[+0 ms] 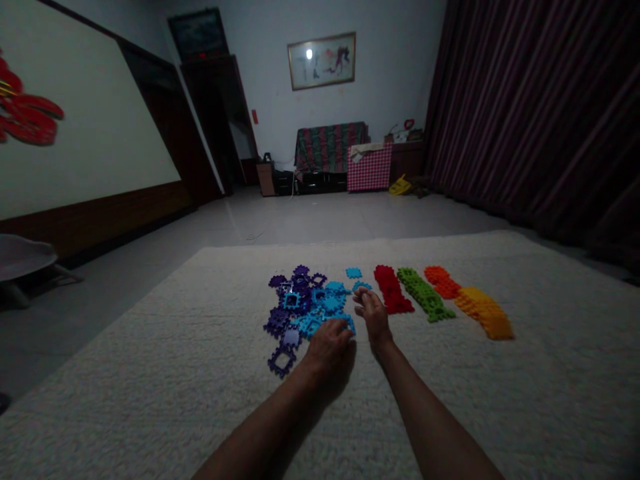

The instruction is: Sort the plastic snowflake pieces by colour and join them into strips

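A mixed pile of purple pieces (pixel 285 313) and blue pieces (pixel 327 303) of interlocking plastic lies on a cream rug (pixel 150 373). My left hand (pixel 327 343) rests curled on the near edge of the blue pieces, fingers bent over one. My right hand (pixel 371 313) sits just right of the pile, fingers drawn together near a blue piece; what they hold is hidden. Right of it lie sorted rows: red row (pixel 393 290), green row (pixel 425 295), orange row (pixel 443 281), yellow row (pixel 485 312). A single blue piece (pixel 353 273) lies apart at the back.
The rug lies on a grey tiled floor (pixel 325 217). A dark curtain (pixel 540 113) hangs on the right. A white chair edge (pixel 25 257) shows at the left. Furniture and a checked box (pixel 369 168) stand at the far wall.
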`<act>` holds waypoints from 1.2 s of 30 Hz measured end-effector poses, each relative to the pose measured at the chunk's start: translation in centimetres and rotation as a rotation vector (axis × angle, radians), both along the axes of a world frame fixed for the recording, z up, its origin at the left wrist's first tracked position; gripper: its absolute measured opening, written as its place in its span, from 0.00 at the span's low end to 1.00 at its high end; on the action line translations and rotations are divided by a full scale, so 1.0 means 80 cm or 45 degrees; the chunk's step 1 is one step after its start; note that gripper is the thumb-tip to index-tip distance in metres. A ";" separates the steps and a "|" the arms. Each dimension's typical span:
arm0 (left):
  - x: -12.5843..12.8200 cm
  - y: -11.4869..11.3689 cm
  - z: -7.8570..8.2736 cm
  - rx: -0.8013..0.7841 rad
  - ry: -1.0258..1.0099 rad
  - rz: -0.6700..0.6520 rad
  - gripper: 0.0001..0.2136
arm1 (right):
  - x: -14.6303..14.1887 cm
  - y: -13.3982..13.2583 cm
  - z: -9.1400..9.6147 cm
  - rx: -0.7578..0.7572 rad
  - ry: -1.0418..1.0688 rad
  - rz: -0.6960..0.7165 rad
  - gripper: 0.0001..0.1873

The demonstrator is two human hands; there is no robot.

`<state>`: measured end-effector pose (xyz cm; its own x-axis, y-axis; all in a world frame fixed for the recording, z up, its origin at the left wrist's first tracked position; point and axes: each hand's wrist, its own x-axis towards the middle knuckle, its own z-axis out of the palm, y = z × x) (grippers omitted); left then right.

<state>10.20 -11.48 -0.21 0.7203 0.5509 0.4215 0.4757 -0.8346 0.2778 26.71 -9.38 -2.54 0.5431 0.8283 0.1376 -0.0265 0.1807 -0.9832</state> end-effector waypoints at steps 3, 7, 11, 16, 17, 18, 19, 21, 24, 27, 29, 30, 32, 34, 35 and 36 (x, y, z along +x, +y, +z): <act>0.005 0.012 -0.003 0.040 0.066 0.055 0.10 | 0.003 0.002 -0.002 0.002 0.038 0.009 0.26; 0.010 0.034 -0.007 0.087 0.060 0.181 0.09 | 0.002 0.002 -0.001 0.004 -0.003 -0.036 0.27; 0.020 0.028 -0.013 0.074 0.106 -0.013 0.08 | 0.005 0.003 -0.001 0.027 0.042 -0.172 0.27; 0.026 0.021 -0.019 0.086 0.176 -0.042 0.09 | 0.012 0.000 -0.002 0.050 0.142 -0.301 0.25; 0.027 0.023 -0.019 0.099 0.158 0.007 0.08 | 0.013 -0.001 -0.001 0.061 0.177 -0.323 0.25; 0.028 0.025 -0.020 0.107 0.143 0.044 0.08 | 0.014 -0.001 -0.001 0.075 0.212 -0.337 0.24; 0.030 0.029 -0.020 0.111 0.130 0.070 0.08 | 0.014 -0.001 0.000 0.089 0.244 -0.346 0.24; 0.036 0.035 -0.020 0.116 0.107 0.098 0.07 | 0.015 0.000 0.001 0.107 0.272 -0.342 0.22; 0.045 0.042 -0.019 0.142 0.051 0.194 0.07 | 0.012 0.001 -0.001 0.108 0.237 -0.317 0.20; 0.046 0.043 -0.020 0.136 0.001 0.287 0.08 | 0.006 -0.001 -0.007 0.099 0.167 -0.295 0.17; 0.044 0.043 -0.022 0.108 -0.015 0.291 0.07 | 0.003 -0.002 -0.011 0.102 -0.009 -0.305 0.15; 0.042 0.043 -0.024 0.092 -0.022 0.286 0.07 | 0.003 -0.002 -0.012 0.103 -0.158 -0.322 0.14; 0.039 0.043 -0.027 0.065 -0.038 0.277 0.08 | 0.009 0.001 -0.009 0.049 -0.603 -0.333 0.15; 0.038 0.043 -0.028 0.042 -0.055 0.270 0.08 | 0.023 0.010 0.001 -0.100 -1.109 -0.266 0.19; 0.037 0.042 -0.028 0.033 -0.063 0.266 0.08 | 0.033 0.016 0.008 -0.146 -1.212 -0.205 0.18; 0.036 0.041 -0.027 0.024 -0.072 0.261 0.08 | 0.043 0.022 0.015 -0.179 -1.276 -0.156 0.18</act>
<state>13.12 -8.17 -2.38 0.5691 0.6751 0.4695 0.6201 -0.7273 0.2941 30.19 -7.59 -1.36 0.3134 0.8188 0.4810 0.8316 0.0079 -0.5553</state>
